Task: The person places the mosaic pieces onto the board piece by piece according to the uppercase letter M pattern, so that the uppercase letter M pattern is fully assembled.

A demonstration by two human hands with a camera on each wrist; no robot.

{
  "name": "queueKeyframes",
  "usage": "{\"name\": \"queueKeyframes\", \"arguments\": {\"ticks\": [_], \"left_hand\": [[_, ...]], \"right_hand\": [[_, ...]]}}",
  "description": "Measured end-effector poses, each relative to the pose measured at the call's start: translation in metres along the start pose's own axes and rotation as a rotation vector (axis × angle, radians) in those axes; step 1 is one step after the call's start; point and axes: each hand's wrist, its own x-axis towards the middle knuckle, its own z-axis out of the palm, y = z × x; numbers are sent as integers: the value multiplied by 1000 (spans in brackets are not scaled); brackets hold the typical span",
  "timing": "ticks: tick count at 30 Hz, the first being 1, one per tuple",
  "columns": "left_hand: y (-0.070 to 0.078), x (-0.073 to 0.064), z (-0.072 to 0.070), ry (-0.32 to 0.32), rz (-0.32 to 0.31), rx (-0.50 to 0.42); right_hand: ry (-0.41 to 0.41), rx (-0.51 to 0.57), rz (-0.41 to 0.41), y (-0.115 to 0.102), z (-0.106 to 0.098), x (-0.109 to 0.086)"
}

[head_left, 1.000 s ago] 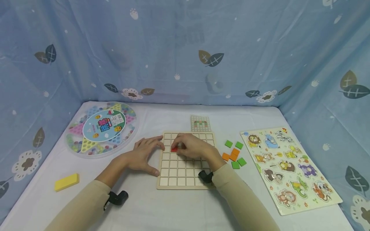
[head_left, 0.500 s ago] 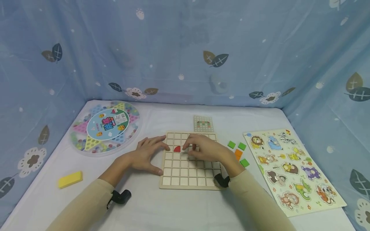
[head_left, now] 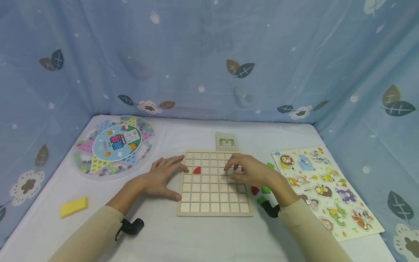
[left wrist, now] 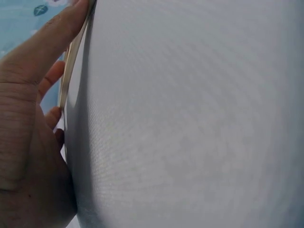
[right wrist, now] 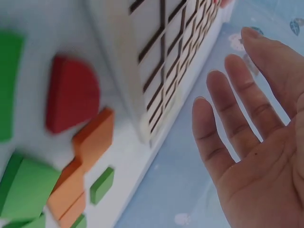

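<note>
A wooden grid board (head_left: pixel 209 198) lies at the middle of the table, with one red quarter-circle tile (head_left: pixel 196 170) in a cell of its upper left part. Along the board's left edge rests my left hand (head_left: pixel 162 180), its thumb and fingers spread and touching the rim. My right hand (head_left: pixel 252 171) hovers over the board's right side with relaxed fingers and nothing between them. Beyond the board's right edge lie another red quarter-circle tile (right wrist: pixel 73 95), several green tiles (right wrist: pixel 31 187) and orange tiles (right wrist: pixel 95 137), partly hidden by the right hand in the head view.
A small pattern card (head_left: pixel 226 141) lies behind the board. At the back left is a round marble game box (head_left: pixel 108 169), with a yellow block (head_left: pixel 74 207) nearer the front. An animal puzzle board (head_left: pixel 322 183) occupies the right side.
My right hand has left the red tile, which stays in its cell, and has moved right across the board. My left hand has stayed at the board's left edge.
</note>
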Motion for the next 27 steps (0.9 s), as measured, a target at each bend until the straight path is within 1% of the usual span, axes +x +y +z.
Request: {"name": "queueKeyframes", "arguments": {"ticks": [6, 12, 15, 19, 27], "left_hand": [[1, -1, 1, -2, 1, -14], [3, -3, 0, -11, -1, -24], [3, -4, 0, -11, -1, -24], [2, -3, -2, -10, 0, -24], [2, -1, -2, -14, -8, -30]], "right_hand": [[10, -25, 26, 8, -5, -16], [42, -57, 58, 15, -16, -34], [50, -55, 73, 20, -19, -41], [67, -21, 94, 28, -19, -51], [113, 0, 65, 46, -15, -74]]}}
